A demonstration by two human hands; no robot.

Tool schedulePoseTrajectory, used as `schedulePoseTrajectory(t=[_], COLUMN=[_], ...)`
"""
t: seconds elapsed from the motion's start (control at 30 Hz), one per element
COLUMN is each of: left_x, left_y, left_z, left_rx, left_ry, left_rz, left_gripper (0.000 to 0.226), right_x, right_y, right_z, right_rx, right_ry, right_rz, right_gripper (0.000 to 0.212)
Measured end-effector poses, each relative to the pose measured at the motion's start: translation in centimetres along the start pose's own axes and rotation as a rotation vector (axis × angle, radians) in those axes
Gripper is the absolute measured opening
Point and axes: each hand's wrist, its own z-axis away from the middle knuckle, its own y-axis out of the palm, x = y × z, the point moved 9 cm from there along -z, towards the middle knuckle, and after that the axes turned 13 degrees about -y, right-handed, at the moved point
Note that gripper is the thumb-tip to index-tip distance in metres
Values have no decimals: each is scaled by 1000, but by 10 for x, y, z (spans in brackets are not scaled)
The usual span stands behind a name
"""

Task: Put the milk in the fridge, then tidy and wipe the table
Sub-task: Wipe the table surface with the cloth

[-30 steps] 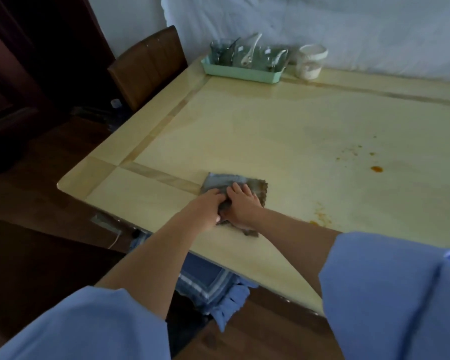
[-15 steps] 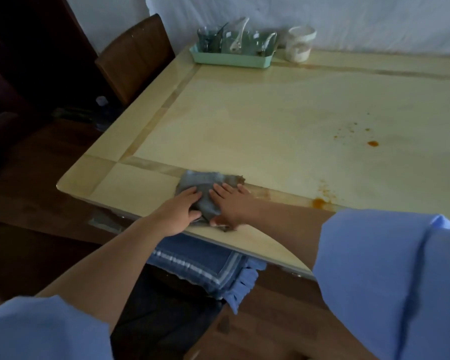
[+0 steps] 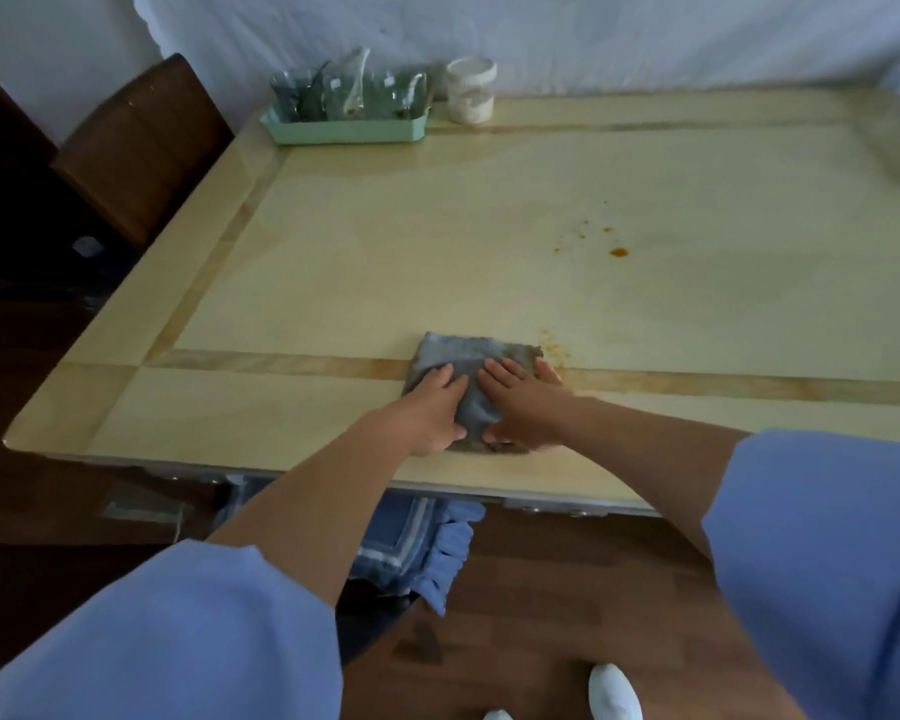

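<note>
A grey cloth [image 3: 468,356] lies flat on the pale yellow table [image 3: 385,252], across the brown inlay band near the front edge. My left hand [image 3: 430,407] presses on its left half and my right hand [image 3: 520,402] on its right half, fingers pointing away from me and thumbs at the cloth's near edge. An orange smear [image 3: 554,345] lies just right of the cloth's far corner. Further right and back are orange drops [image 3: 618,252]. No milk is in view.
A mint-green tray [image 3: 344,129] of glasses and spoons and a white jar [image 3: 470,90] stand at the table's back edge by the white wall sheet. A brown chair [image 3: 141,142] stands at the left. A blue cushion [image 3: 417,543] sits under the front edge.
Both hands have slid the cloth to the right along the front band, up to the orange smear. My view has swung right too.
</note>
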Motion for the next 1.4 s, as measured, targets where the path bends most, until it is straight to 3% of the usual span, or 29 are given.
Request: schedulePoseTrajectory(t=[0.07, 0.17, 0.33, 0.77, 0.93, 1.2, 1.4], left_x=[5, 11, -13, -185, -155, -11, -42], left_y=[-7, -3, 4, 30, 28, 16, 22], left_z=[-4, -9, -18, -38, -50, -29, -26], left_rx=[-48, -42, -34, 25, -22, -24, -31], left_ry=[-6, -24, -11, 62, 41, -133, -117], left_rz=[32, 15, -41, -145, -143, -77, -101], left_gripper=[59, 65, 75, 74, 74, 81, 75], right_x=[10, 14, -8, -144, -116, -9, -31], right_y=[-2, 1, 2, 27, 18, 3, 16], right_z=[-5, -9, 1, 104, 77, 6, 23], right_rx=[-51, -106, -15, 0, -60, -99, -59], right_ry=[13, 37, 54, 189, 162, -18, -39], right_rz=[-71, -162, -66, -104, -250, -316, -175], right_gripper=[80, 76, 76, 76, 76, 81, 73])
